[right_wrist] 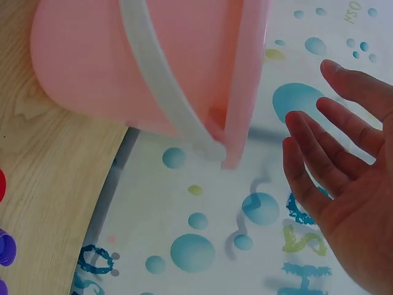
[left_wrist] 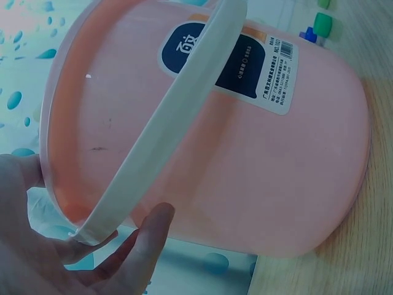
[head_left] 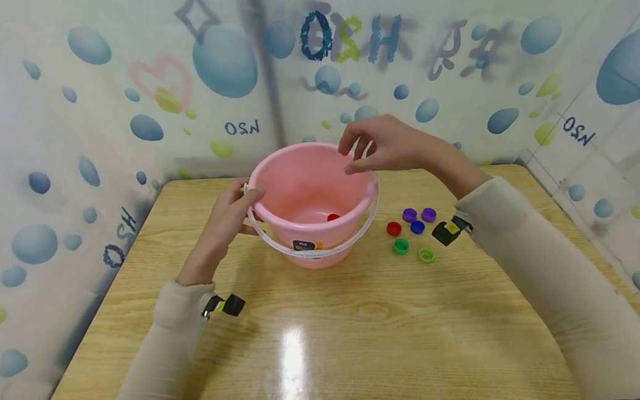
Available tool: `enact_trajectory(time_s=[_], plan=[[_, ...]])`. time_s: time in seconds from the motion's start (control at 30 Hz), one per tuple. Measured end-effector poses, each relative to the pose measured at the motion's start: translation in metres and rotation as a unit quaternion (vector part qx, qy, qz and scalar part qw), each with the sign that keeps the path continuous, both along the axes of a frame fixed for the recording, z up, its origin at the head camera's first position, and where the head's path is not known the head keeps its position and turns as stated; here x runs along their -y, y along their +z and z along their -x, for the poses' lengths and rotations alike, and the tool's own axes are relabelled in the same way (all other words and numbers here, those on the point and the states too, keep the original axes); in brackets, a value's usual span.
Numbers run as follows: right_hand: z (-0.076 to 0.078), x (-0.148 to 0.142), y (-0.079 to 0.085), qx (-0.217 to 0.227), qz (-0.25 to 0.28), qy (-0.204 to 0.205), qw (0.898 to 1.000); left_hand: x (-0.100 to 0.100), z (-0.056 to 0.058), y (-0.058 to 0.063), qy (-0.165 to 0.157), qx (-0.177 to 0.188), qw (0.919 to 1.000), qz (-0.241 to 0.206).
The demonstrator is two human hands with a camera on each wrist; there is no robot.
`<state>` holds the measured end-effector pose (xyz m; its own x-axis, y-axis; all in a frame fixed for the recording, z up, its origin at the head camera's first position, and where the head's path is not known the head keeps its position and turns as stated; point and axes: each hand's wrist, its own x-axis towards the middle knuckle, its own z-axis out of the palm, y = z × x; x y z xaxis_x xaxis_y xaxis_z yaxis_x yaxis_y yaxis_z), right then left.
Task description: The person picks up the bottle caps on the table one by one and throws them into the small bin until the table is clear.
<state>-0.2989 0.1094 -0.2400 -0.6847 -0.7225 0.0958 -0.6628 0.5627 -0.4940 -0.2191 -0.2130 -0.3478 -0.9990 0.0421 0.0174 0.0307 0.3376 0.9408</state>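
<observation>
A pink bucket (head_left: 317, 243) with a white handle (head_left: 294, 252) stands on the wooden table. My left hand (head_left: 229, 212) holds its left rim, thumb over the edge and fingers on the outside, by the handle's end. Inside on the bottom lies a red bottle cap (head_left: 333, 217). Above the right rim hovers my right hand (head_left: 382, 143), fingers loosely bent; in the right wrist view nothing is in it. Several caps lie on the table right of the bucket, among them a red cap (head_left: 393, 229), a green cap (head_left: 401, 246) and a blue cap (head_left: 417, 226).
Two purple caps, one of them the farther purple cap (head_left: 429, 214), and a light green cap (head_left: 426, 254) lie in the same group. Behind the wooden table (head_left: 377, 340) hangs a curtain (head_left: 191, 123) with blue and green drops. A tiled wall rises on the right.
</observation>
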Motion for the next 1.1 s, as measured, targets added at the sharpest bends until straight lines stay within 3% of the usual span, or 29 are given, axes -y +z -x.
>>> enact_trajectory(time_s=[0.4,0.77,1.1], plan=[[-0.008,-0.043,-0.016,-0.006,0.043,-0.005,0.999,-0.001,0.0,-0.001,0.002,0.005,1.0,0.0],[-0.016,-0.08,-0.038,0.044,0.089,-0.057,0.993,0.0,0.0,-0.001,-0.001,0.001,1.0,-0.004],[-0.021,-0.106,-0.07,0.067,0.081,-0.1,0.989,0.0,0.0,-0.002,-0.001,0.002,1.0,-0.006]])
